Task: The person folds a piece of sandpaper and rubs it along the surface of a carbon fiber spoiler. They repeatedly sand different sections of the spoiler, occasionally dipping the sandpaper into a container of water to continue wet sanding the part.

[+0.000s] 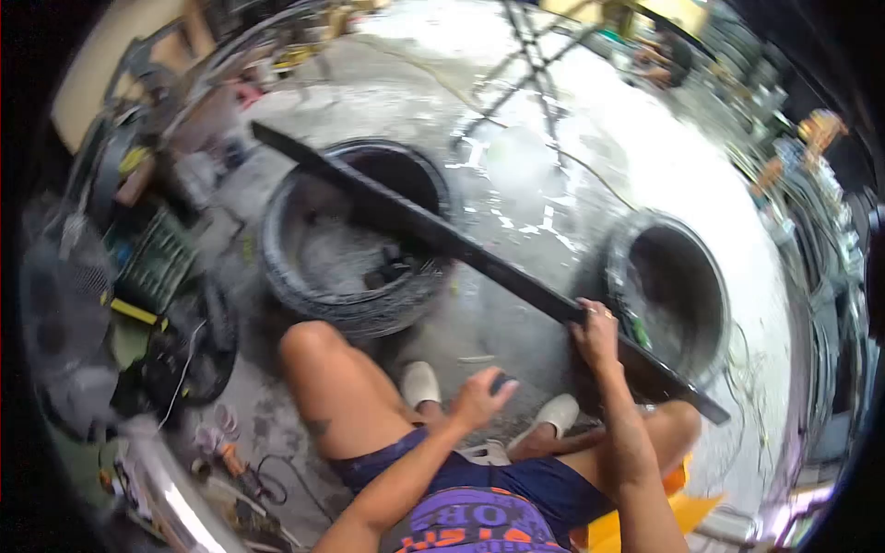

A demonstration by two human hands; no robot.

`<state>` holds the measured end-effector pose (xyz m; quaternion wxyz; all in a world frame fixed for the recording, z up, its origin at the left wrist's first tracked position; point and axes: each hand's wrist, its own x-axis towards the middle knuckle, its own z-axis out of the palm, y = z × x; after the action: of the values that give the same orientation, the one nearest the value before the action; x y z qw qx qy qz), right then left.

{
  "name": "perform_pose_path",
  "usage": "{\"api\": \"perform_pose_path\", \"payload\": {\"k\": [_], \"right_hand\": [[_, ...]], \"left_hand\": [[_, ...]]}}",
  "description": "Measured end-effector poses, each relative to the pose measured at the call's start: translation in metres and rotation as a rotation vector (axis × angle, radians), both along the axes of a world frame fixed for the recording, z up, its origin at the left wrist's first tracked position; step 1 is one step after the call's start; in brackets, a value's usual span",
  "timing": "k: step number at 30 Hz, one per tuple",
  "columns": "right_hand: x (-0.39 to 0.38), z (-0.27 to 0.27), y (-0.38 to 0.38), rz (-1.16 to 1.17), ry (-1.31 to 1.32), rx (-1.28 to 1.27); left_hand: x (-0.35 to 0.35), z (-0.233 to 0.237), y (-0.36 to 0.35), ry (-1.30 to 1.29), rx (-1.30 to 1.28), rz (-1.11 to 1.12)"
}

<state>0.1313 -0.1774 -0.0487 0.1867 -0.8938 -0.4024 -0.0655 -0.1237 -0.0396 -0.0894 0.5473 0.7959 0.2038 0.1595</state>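
The long black strip (415, 224) lies on a diagonal. Its far end is up and to the left, above the nearer tire (277, 267), and its near end is down and to the right, beside the person's right knee. The right hand (597, 336) takes the strip well toward the near end, so most of its length extends away from the grip, forward and leftward. The fingers of this grip are closed over the strip's upper edge, with the wrist straight and the forearm rising from the lap. The left hand (479, 398) is apart from the strip, below it and closer to the body, above a pale shoe (421, 382). Its fingers are curled, but motion blur hides whether they enclose anything. A second tire (714, 304) lies on the wet floor (516, 184) behind the right hand.
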Motion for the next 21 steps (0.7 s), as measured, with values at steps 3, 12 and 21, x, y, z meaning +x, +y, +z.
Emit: {"api": "perform_pose_path", "payload": {"k": [3,12,21], "right_hand": [[0.002,0.001,-0.006,0.033,0.060,-0.026],[0.002,-0.002,-0.039,-0.271,0.036,-0.289],[0.045,0.002,-0.054,-0.136,0.231,-0.078]], "left_hand": [[-0.001,0.020,0.012,0.044,-0.072,0.013],[0.046,0.061,0.065,0.005,0.116,-0.006],[0.016,0.111,0.045,0.109,0.111,-0.222]]}}
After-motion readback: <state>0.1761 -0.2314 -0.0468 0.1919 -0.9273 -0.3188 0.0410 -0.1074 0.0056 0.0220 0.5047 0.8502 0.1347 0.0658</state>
